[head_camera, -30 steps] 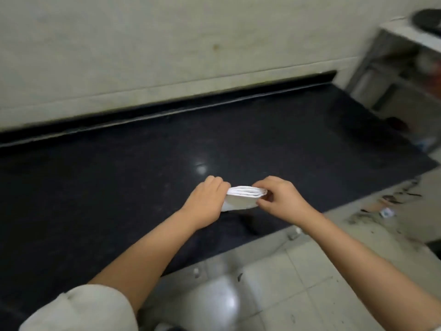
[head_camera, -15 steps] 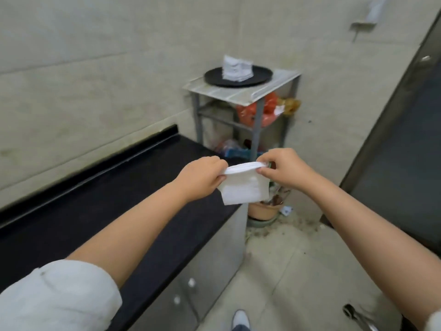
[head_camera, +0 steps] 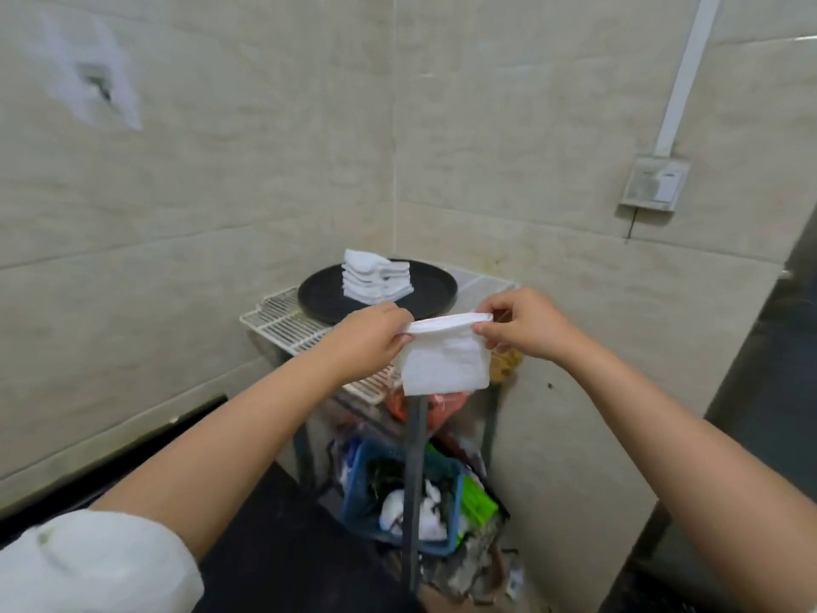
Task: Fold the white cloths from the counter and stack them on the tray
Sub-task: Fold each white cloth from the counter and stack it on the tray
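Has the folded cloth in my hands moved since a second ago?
Yes. The folded cloth, then over the black counter, is now held in front of the rack, near the tray.

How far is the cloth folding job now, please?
Done: a stack of folded cloths already sits on the black tray. In hand: the left hand and right hand pinch one folded cloth in front of the tray. Left: setting it on the stack; further cloths are not visible.
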Demonstrator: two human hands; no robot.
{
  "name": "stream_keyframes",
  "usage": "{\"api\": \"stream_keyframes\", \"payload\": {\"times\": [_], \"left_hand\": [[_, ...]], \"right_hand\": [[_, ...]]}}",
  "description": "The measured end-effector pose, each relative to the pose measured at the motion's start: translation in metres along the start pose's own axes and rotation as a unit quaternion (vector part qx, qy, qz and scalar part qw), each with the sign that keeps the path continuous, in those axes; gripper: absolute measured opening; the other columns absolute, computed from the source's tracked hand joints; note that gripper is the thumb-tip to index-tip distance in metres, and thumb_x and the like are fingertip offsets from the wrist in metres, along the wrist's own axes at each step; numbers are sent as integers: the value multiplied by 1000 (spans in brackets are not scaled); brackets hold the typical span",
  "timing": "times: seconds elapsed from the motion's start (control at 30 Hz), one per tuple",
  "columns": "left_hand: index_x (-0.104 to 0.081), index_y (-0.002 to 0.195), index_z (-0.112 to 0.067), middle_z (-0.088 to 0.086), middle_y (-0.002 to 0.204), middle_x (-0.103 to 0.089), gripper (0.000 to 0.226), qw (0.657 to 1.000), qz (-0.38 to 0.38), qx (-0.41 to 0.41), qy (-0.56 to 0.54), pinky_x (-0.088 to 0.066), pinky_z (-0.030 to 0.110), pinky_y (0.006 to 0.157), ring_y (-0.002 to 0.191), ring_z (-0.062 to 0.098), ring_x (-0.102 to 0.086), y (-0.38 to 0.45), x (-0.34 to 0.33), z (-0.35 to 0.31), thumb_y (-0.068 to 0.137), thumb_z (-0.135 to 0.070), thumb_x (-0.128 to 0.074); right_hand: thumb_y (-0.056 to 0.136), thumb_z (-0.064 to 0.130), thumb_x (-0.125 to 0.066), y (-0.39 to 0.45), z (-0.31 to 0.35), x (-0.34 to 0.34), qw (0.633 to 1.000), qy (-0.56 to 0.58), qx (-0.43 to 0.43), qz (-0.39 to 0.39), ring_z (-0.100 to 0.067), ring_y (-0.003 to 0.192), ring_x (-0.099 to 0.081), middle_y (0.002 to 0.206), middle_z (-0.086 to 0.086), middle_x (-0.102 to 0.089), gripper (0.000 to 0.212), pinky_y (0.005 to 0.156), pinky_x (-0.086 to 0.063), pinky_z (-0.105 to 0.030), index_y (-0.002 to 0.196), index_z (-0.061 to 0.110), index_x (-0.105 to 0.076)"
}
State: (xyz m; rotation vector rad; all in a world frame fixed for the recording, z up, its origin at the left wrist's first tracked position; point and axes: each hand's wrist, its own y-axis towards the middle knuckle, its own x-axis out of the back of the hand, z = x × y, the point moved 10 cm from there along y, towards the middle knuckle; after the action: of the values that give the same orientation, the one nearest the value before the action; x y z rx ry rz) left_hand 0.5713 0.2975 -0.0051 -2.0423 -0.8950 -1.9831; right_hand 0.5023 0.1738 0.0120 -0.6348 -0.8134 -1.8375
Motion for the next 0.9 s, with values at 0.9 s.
{"api": "stream_keyframes", "payload": {"times": [0.9], "left_hand": [[-61, 120, -10, 10, 119, -62, 31, 901, -89, 425, -21, -41, 27, 88, 107, 25, -57, 226, -75, 224, 91, -16, -53]], "right_hand": [[75, -1, -62, 420, -102, -141, 952, 77, 174, 239, -12, 72, -55, 80, -2, -62, 17, 58, -39, -14, 90, 5, -69]]}}
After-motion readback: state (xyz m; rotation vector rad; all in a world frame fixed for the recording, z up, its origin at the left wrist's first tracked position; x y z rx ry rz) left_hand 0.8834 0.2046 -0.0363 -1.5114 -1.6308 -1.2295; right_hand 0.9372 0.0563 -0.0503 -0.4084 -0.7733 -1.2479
